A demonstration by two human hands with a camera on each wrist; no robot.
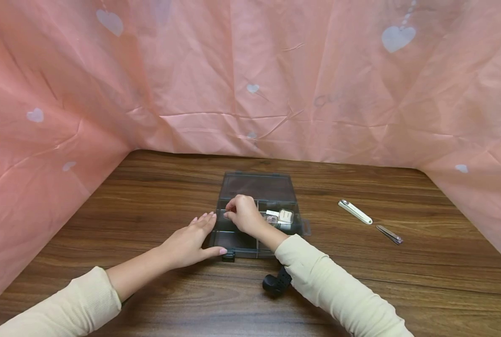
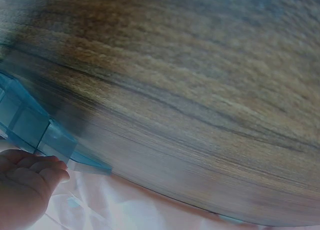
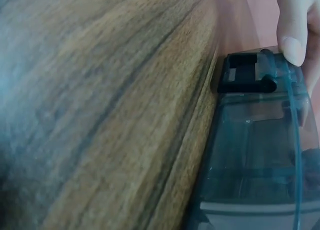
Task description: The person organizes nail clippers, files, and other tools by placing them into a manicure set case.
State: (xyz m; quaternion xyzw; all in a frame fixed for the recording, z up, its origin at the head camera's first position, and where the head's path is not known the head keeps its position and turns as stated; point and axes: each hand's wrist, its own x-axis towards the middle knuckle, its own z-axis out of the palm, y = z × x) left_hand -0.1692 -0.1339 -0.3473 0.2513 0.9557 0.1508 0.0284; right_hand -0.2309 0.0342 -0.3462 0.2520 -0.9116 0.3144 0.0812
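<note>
A dark translucent compartment box [image 1: 235, 241] lies on the wooden table with its lid [image 1: 256, 185] folded back. Along the box's left side rests my left hand [image 1: 191, 243], its fingers straight and its thumb by the front latch [image 1: 228, 255]. The right wrist view shows that thumb [image 3: 292, 49] on the box's corner beside the black latch [image 3: 247, 74]. My right hand [image 1: 246, 215] is over the left compartments with fingers bent toward the thumb; whether anything is between them I cannot tell. Small pale items [image 1: 286, 216] sit in a right compartment.
Right of the box lie a long pale nail clipper [image 1: 355, 211] and a smaller metal nail clipper [image 1: 389, 234]. A black device [image 1: 276, 283] is by my right wrist. Pink cloth [image 1: 271, 117] with white hearts surrounds the table's back and sides.
</note>
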